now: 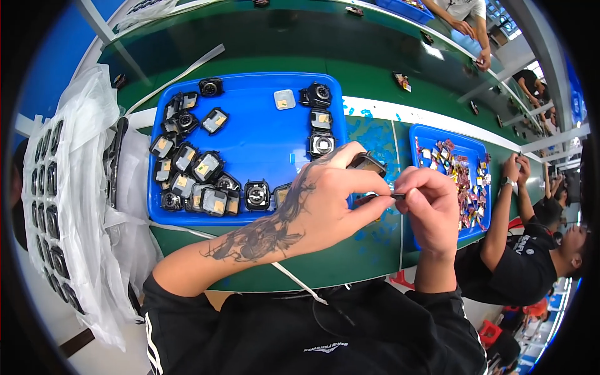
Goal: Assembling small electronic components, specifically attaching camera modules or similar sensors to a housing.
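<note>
My left hand [340,187], at the end of a tattooed forearm, reaches over the right edge of a blue tray [250,76]. Its curled fingers hold a black watch case [367,164], mostly covered by the hand. Thumb and index finger come together at a small dark part [398,196]. My right hand [431,203] is closed in a pinch on the same part, its fingertips almost touching the left ones. What kind of part it is cannot be made out. In the tray lie several black watch cases [208,165] and one loose pale square plate [284,99].
To the right, a smaller blue tray [415,134] is full of small coloured electronic parts [462,187]. Blue film scraps [375,231] litter the green bench. Bagged watch cases [53,212] stand at left. A conveyor [275,37] carries parts beyond; a co-worker [519,256] sits at right.
</note>
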`<state>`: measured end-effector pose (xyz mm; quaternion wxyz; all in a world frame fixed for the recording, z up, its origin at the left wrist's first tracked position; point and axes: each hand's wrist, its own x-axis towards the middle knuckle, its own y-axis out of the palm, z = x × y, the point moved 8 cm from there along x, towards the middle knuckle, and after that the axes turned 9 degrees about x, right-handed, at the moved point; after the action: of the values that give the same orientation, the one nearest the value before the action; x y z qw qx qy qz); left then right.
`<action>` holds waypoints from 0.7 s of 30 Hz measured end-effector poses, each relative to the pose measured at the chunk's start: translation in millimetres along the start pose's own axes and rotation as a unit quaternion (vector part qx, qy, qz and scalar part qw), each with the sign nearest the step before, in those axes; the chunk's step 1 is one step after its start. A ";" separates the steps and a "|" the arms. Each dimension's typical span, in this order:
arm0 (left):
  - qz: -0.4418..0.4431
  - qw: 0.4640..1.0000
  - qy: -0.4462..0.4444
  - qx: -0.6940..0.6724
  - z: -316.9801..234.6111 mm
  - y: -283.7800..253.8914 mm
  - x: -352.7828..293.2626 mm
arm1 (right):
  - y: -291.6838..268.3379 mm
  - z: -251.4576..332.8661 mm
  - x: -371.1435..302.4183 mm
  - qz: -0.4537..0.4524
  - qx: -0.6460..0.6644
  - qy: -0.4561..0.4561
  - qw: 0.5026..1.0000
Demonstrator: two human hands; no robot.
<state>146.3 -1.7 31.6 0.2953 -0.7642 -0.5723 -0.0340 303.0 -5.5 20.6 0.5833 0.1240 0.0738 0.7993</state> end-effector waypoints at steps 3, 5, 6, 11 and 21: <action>-0.024 0.996 0.055 0.062 -7.1 -2.0 0.7 | -1.9 -17.5 1.0 -0.006 0.147 0.095 0.985; -0.058 0.980 0.118 0.149 -16.1 -5.4 0.3 | -2.3 -24.0 -2.3 -0.009 0.158 0.114 0.981; -0.058 0.980 0.118 0.149 -14.5 -6.0 0.0 | -0.1 -28.0 -4.6 -0.009 0.170 0.135 0.976; -0.078 0.938 0.242 0.238 -28.5 -3.2 -7.7 | 0.5 -18.8 -5.6 0.009 0.067 0.121 0.990; -0.019 0.892 0.321 0.318 -42.6 6.5 -17.7 | 9.2 -5.8 -4.7 0.092 -0.069 0.191 0.975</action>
<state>158.2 -38.9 57.1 0.6894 -0.5658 -0.4413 -0.0991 294.3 -12.7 16.8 0.4893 -0.0655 0.1166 0.8618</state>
